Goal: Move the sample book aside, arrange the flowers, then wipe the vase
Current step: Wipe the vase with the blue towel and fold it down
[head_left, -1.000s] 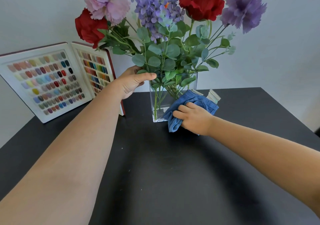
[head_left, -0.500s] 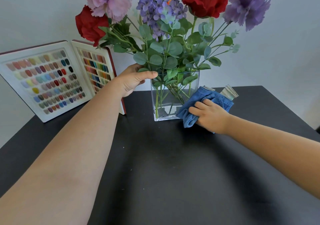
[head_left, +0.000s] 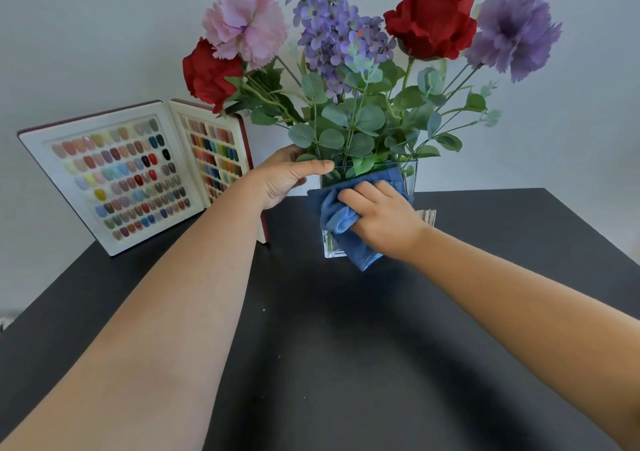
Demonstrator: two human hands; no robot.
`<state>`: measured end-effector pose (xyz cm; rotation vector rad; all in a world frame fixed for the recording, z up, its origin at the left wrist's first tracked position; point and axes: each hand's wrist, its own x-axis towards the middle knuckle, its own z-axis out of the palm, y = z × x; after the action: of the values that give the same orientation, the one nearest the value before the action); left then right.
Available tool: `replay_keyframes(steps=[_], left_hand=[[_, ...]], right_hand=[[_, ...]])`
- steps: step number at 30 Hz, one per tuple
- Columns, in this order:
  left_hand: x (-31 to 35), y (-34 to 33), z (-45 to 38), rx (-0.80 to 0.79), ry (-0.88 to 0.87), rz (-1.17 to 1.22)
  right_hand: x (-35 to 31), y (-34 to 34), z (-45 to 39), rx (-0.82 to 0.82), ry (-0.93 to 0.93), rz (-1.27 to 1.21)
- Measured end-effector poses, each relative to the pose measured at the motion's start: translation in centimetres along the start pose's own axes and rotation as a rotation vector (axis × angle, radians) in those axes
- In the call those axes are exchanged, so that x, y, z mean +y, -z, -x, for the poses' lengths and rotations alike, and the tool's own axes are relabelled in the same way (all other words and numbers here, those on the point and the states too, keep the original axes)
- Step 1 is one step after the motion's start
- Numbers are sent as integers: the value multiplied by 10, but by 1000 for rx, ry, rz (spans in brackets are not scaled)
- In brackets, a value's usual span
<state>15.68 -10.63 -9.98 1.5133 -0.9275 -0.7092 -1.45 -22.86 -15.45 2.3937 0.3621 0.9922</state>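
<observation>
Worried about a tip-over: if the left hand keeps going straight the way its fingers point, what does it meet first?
Likely the clear square glass vase: the left hand already holds its rim corner, thumb pointing right along the front edge.

— What colours are the flowers [head_left: 360, 45]?
— Red, pink and purple, with green leaves.
— And the cloth [head_left: 341, 220]?
— Blue. The table [head_left: 346, 364] is black.
— The sample book [head_left: 135, 173]?
— White pages with rows of little dots in many colours, and a dark red cover.

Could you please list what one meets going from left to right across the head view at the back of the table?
Sample book → left hand → blue cloth → right hand → folded paper.
</observation>
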Motion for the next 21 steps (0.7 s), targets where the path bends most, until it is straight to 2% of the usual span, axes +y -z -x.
replay_keyframes(steps=[2, 4, 9, 17, 21], left_hand=[[-1, 1, -1, -1, 1, 0], [-1, 1, -2, -6, 10, -5], [-2, 2, -1, 2, 13, -4], [-2, 1, -1, 18, 5, 8], [-1, 1, -1, 5, 13, -12]], right_hand=[[9, 5, 2, 129, -167, -28], [15, 9, 10, 190, -306, -35], [9, 16, 38, 139, -457, -58], [-12, 1, -2, 107, -410, -46], [4, 9, 21, 157, -484, -116]])
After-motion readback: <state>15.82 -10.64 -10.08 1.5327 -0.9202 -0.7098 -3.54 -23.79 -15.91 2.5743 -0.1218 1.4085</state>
